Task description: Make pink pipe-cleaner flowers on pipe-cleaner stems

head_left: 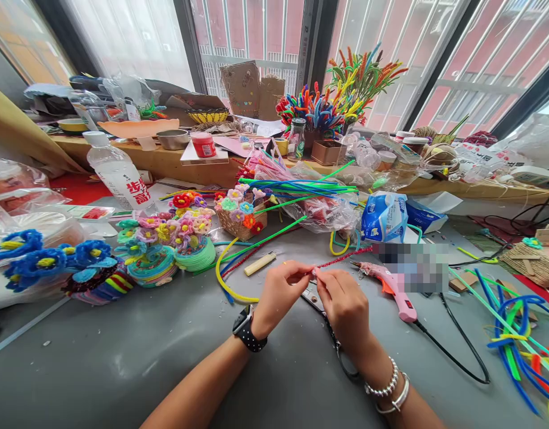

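Note:
My left hand (pixel 281 289) and my right hand (pixel 346 304) meet over the table, thumbs and fingers pinched together at the tips. A tiny pinkish bit shows between them, too small to name. A red tinsel pipe cleaner (pixel 346 257) runs right from behind the fingertips; whether it is held cannot be told. Scissors (pixel 313 297) lie beneath the hands, partly hidden by my right hand. To the right rests a pink hot glue gun (pixel 393 290) with a black cord. A yellow pipe cleaner (pixel 225 280) curves on the table left of my left hand.
Pipe-cleaner flower pots (pixel 151 265), blue flowers (pixel 46 259) and a flower basket (pixel 241 220) stand left. A water bottle (pixel 122 176) is behind them. Green stems (pixel 296 187) lie on plastic bags. A tissue pack (pixel 384 217) and tangled pipe cleaners (pixel 515 322) are right.

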{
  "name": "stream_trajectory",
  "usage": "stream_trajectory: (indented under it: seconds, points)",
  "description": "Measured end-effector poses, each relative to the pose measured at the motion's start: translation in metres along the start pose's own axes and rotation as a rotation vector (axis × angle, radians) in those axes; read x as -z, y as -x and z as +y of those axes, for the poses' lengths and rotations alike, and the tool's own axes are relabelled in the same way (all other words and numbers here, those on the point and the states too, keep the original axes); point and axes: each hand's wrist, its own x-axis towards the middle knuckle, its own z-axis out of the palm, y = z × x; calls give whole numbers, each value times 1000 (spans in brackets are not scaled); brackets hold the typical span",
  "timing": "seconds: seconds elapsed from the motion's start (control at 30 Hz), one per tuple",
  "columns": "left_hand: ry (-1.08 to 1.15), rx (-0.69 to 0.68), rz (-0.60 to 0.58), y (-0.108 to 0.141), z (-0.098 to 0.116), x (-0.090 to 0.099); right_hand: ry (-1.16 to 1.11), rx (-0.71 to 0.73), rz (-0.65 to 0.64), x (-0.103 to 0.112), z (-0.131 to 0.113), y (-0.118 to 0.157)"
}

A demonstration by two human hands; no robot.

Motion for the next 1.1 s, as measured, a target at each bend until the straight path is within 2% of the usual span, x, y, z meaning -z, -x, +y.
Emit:
stream_trajectory:
  seconds: [0.13,0.33,0.43,0.57,0.63,0.7,0.77,0.83,0.97,1.1]
  points:
    - [-87,-92,17,2,3,-1,-80,-70,-8,1,2,1]
    - [100,-17,-10,2,7,-1,-210,-149,3,4,3,0]
    - [127,-21,-10,2,7,-1,-287,-206,23,7,3,-1]
    - [113,-41,-16,3,9,0,-454,-413,16,9,3,-4]
    - [121,-36,-30,3,10,-1,-568,-546,-35,9,3,-6]
    - [112,-35,-18,3,10,0,-637,-599,-99,10,3,-7]
    - [79,-50,16,2,9,1,-596,-560,-119,11,4,-8]
    - [20,-94,52,2,9,2,-466,-449,-72,12,5,-8]
    - [-162,-262,92,3,10,3,-265,-192,-4,14,7,-6]
    - [-255,-368,99,6,10,0,-182,-68,18,17,8,-6]
